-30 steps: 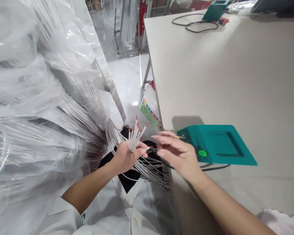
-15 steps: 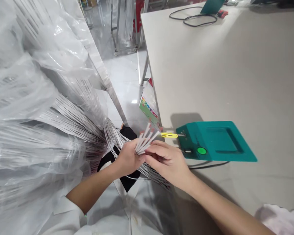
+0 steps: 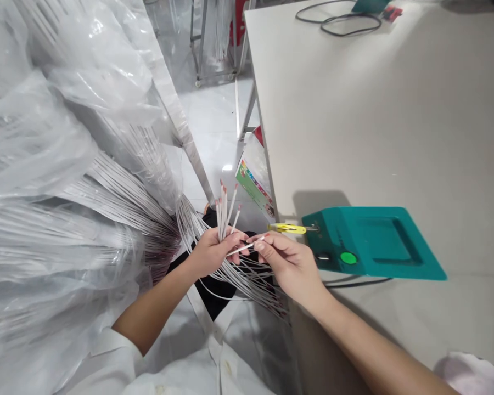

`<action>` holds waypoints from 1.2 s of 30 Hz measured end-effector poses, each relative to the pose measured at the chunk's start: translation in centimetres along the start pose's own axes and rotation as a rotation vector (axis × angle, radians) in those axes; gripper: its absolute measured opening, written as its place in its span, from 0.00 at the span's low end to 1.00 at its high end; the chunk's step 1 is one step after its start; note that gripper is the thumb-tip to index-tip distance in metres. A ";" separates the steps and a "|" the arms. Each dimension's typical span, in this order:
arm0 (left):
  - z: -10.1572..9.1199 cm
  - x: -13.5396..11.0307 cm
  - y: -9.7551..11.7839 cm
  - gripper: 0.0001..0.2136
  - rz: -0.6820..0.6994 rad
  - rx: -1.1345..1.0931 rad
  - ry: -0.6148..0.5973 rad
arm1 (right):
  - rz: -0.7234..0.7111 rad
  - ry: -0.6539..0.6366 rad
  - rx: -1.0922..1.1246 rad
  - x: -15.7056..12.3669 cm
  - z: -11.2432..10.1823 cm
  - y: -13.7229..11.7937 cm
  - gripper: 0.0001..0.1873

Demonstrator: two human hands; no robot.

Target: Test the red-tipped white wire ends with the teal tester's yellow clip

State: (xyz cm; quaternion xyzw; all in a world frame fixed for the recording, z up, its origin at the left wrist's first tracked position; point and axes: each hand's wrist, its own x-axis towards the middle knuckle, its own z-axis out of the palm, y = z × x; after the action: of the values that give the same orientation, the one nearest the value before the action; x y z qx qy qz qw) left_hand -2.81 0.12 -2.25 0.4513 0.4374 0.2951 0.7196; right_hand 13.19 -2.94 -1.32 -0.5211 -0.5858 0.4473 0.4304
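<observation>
- Clasped in the left hand (image 3: 209, 253): white wires (image 3: 222, 216), reddish tips fanned upward.
- Pinched between thumb and fingers of the right hand (image 3: 293, 267): a single wire (image 3: 241, 249), slanting across from the left hand.
- Changed within half a second: from closely gathered at both hands to one strand drawn apart; presumably singled out for separate handling.
- Just beyond, on the tabletop (image 3: 379, 120): teal device (image 3: 374, 271) with yellow attachment (image 3: 294, 229).
</observation>
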 end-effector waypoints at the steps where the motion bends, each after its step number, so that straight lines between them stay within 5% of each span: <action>1: 0.1 0.1 -0.2 0.17 -0.006 -0.035 0.095 | -0.010 0.003 -0.008 0.0 0.1 0.1 0.14; 5: 0.9 -0.3 -0.4 0.15 0.119 0.046 0.350 | -0.089 0.006 -0.110 -0.2 0.2 0.6 0.12; 12: 1.5 -1.2 -1.0 0.16 0.162 0.188 0.131 | -0.205 0.008 -0.235 -0.3 0.2 1.1 0.07; 23: 1.3 -1.4 0.3 0.09 0.156 0.221 0.243 | -0.080 0.118 0.002 -0.2 0.0 0.6 0.05; 31: 1.4 -1.3 -0.1 0.09 0.153 0.161 0.188 | -0.043 0.142 -0.057 -0.3 -0.2 0.7 0.06; 36: 1.3 -1.3 -0.1 0.08 0.178 0.246 0.281 | -0.086 0.165 -0.121 -0.1 -0.8 0.5 0.07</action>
State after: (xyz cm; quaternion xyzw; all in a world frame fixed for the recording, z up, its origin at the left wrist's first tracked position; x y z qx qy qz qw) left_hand -2.21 -1.48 -1.61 0.5273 0.5245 0.3619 0.5620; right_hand 14.04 -3.00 -1.62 -0.5554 -0.5960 0.3479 0.4639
